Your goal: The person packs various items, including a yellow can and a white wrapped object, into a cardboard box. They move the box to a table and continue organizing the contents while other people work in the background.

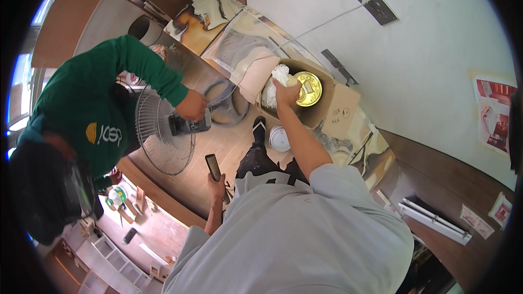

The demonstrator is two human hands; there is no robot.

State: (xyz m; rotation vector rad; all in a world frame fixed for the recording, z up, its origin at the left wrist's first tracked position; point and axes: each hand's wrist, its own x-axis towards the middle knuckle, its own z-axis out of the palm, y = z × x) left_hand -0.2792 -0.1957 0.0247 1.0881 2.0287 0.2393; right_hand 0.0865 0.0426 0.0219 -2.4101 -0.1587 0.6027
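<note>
My right hand reaches down into an open cardboard box, fingers closed on a crumpled white plastic bag. Right beside that hand, a round gold-coloured can stands in the same box. My left hand hangs low by my left leg, wrapped around a dark brownish tube whose upper end sticks out above the fist. What the tube is, I cannot tell.
At left, a co-worker in a green top has a hand on a standing fan. A white bucket stands near my foot. A cord runs from the wall socket. Marble-patterned panels line the wall's base.
</note>
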